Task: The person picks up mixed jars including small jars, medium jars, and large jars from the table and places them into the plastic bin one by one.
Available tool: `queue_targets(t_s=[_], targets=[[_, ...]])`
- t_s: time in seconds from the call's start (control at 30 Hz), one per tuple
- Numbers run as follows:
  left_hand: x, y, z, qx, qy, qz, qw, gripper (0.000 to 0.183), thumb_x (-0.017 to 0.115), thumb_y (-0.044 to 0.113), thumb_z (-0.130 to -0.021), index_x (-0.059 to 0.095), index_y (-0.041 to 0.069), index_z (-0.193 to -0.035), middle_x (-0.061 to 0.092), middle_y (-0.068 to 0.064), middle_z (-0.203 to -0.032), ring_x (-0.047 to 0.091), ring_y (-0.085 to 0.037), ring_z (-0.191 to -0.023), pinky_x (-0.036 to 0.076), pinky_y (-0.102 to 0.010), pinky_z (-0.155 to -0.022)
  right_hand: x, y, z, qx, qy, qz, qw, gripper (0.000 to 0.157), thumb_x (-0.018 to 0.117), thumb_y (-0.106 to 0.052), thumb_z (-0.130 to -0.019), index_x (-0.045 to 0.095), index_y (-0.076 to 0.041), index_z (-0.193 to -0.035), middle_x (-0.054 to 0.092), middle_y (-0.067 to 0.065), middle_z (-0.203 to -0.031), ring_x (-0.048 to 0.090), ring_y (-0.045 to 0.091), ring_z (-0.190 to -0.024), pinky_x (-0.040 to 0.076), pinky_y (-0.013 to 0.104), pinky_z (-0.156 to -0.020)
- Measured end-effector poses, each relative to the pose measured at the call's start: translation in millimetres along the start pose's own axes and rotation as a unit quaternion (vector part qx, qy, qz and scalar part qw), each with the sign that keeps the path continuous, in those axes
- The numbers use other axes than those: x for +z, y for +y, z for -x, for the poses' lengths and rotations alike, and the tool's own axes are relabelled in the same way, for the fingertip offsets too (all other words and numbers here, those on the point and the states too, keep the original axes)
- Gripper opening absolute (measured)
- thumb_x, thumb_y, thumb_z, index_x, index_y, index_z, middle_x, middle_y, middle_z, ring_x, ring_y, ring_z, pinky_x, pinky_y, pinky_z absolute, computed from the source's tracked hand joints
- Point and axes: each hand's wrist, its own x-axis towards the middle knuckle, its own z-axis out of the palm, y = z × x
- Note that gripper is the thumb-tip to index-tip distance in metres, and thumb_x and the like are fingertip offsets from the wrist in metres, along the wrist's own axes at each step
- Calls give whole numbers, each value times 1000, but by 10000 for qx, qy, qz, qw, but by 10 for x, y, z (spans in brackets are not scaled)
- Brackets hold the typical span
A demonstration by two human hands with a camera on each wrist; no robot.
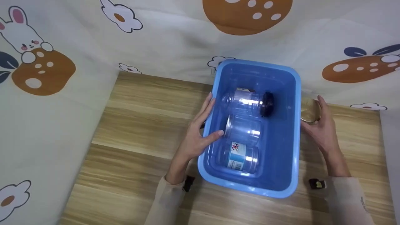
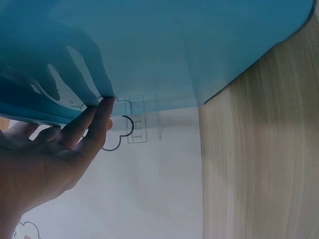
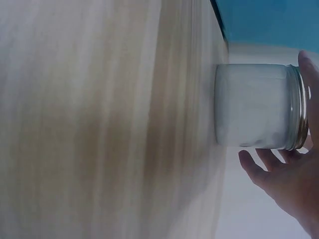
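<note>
A blue plastic tub [image 1: 297, 140] stands on the wooden surface with three clear jars lying in it: one with a dark lid [image 1: 267, 104], a plain jar [image 1: 243, 129] and a labelled jar [image 1: 239, 159]. My left hand [image 1: 197, 134] holds the tub's left wall, thumb over the rim inside. In the left wrist view the left hand's fingers [image 2: 99, 119] press against the wall outside. Right of the tub, a clear jar with a gold-rimmed lid [image 3: 254, 107] stands upright. My right hand [image 1: 325, 131] curves round its lid end, thumb and fingers on opposite sides.
A pale cloth printed with flowers and rabbits [image 1: 168, 47] rises behind the tub and at the left. The wood-grain surface [image 1: 134, 125] extends left of the tub and in front of it. At the right, pale cloth borders the surface.
</note>
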Motion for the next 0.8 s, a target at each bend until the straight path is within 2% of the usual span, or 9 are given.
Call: queue_targets(t_s=[0.07,0.2,0.33,0.5,0.63,0.73,0.8], targets=[[-4,-73,5,20,-7,-24,10000,78,69,3,-88,26,-1,-154,7,-13,-166,14,-30,-151,39,-46,-110,18,14,-1,89,-28,-53,9999,101,84,-21,-80,21,-19,-159,32,12,-159,33,26,-142,32,27,-108],[-32,-260,22,28,39,-64,10000,80,70,9,-90,27,9,-157,7,-2,-167,16,-26,-150,43,-45,-106,71,30,-10,268,-167,-159,9994,102,83,-24,-82,17,-22,-160,29,10,-160,34,26,-140,33,30,-110],[-50,-349,32,51,83,-91,9999,80,71,14,-90,28,16,-157,9,6,-166,17,-23,-150,45,-43,-104,101,37,-21,324,-190,-244,9990,102,82,-23,-83,15,-23,-160,28,8,-161,39,24,-133,36,21,-103],[-24,-290,20,53,95,-173,9998,80,71,7,-89,28,10,-157,8,-1,-167,14,-26,-151,43,-44,-106,86,43,-15,313,-13,-270,9991,103,83,-22,-82,17,-24,-160,35,7,-156,43,18,-122,36,17,-94],[-17,-93,14,16,47,-140,9999,77,69,4,-90,27,1,-155,8,-11,-166,14,-31,-150,41,-45,-107,85,60,-1,300,48,-248,9992,102,82,-22,-82,17,-23,-160,33,8,-157,42,11,-121,33,16,-96],[-22,20,20,-36,42,-91,9999,76,69,11,-92,27,-2,-154,9,-14,-165,16,-32,-150,42,-45,-106,104,80,0,307,69,-361,9989,102,82,-19,-82,15,-22,-160,33,9,-157,46,7,-114,36,13,-92],[-21,-10,24,-16,51,-72,10000,76,69,12,-92,27,-1,-154,9,-14,-166,16,-32,-150,42,-46,-106,115,82,-3,324,117,-483,9982,102,82,-16,-82,16,-19,-160,35,9,-154,48,6,-109,38,12,-89]])
